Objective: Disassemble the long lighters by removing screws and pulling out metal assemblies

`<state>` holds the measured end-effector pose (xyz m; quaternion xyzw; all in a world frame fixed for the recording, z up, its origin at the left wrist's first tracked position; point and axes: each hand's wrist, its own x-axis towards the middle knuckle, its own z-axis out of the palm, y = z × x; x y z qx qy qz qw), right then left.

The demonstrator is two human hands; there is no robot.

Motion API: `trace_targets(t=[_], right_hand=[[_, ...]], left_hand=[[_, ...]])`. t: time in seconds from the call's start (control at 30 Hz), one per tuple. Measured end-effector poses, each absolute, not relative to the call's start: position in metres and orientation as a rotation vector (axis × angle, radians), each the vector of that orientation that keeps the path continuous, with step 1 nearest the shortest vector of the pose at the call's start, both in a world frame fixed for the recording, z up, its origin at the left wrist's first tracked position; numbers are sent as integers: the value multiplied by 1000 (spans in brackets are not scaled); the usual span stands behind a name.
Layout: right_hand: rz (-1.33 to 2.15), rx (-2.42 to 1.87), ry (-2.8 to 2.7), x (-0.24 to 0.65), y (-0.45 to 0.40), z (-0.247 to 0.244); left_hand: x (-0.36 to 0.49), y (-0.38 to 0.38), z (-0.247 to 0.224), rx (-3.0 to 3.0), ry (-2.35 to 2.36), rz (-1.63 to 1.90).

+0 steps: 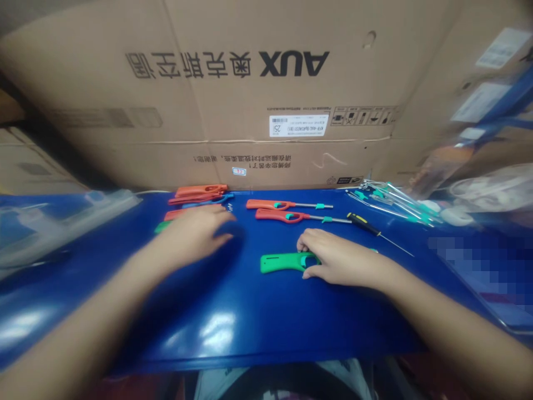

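Observation:
My right hand [339, 255] is closed around the trigger end of a green gas lighter [278, 263] lying on the blue table [250, 316]; its nozzle is mostly hidden under the hand. My left hand [195, 236] hovers slightly blurred, thumb apart from the fingers, by a stack of lighter handles. That stack has orange-red handles [200, 193], a blue one [208, 202] and a green one [161, 226] partly covered by the hand. Small screws [230, 207] lie by its fingertips. Beyond the right hand lie an orange lighter [268, 204] and a red lighter [275, 215], both with metal nozzles.
A black-and-yellow screwdriver [363, 223] lies right of the lighters. Metal rods with teal parts [400, 205] are heaped at the back right. A large cardboard box [208, 111] walls off the back. Clear plastic [75, 222] lies left, and a plastic bag [495, 191] right.

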<state>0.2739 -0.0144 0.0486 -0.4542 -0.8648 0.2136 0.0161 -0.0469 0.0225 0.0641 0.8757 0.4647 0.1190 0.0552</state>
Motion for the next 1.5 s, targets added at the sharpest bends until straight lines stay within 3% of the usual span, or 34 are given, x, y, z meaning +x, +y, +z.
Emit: trace_targets(t=[0.17, 0.3, 0.53, 0.73, 1.03, 1.33, 1.5], right_hand=[[760, -1301, -2694, 265, -21, 46], [844, -1185, -2653, 256, -23, 43], [640, -1107, -2630, 253, -24, 38], [656, -1242, -2485, 263, -9, 32], [1091, -1300, -1943, 272, 17, 12], [893, -1207, -2165, 269, 13, 19], [616, -1236, -2380, 272, 11, 21]], left_hand=[[22, -26, 42, 2668, 955, 258], [30, -34, 30, 2668, 1017, 335], [24, -26, 30, 2708, 951, 408], [16, -5, 14, 2504, 954, 598], [17, 7, 0, 2248, 1089, 736], [17, 9, -4, 1984, 1148, 902], [17, 13, 1, 1791, 1115, 1157]])
